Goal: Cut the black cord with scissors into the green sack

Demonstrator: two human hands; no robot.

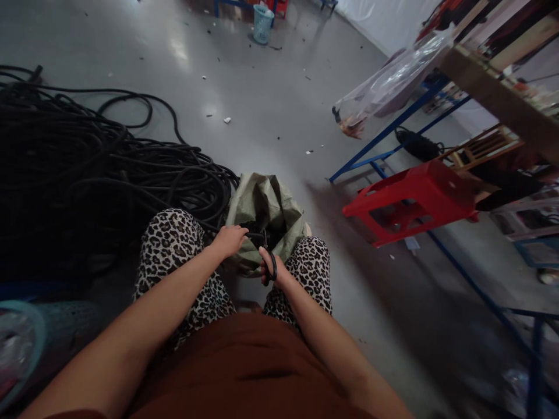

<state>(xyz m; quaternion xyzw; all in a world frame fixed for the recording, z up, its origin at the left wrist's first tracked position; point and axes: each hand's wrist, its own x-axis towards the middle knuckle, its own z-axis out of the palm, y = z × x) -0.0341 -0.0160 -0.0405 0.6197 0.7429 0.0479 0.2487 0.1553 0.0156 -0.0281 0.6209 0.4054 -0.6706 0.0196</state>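
My left hand [230, 240] is closed around a length of black hose or thick cord, its end [254, 236] sticking out past my fingers. In my right hand [269, 265] is a pair of scissors [273, 269] with black handles, my fingers wrapped through the loops. The blades point up beside the cord's end; whether they touch it I cannot tell. Both hands are over an open greenish woven sack [283, 201] standing between my knees. Dark pieces lie inside the sack, too dim to make out singly.
A big heap of black cord [174, 169] covers the floor at left. At right are a red plastic stool [419, 198] and a blue-legged table [493, 87] with a plastic bag hanging off it. A light blue basket [37, 331] stands at lower left, another basket [262, 24] far ahead.
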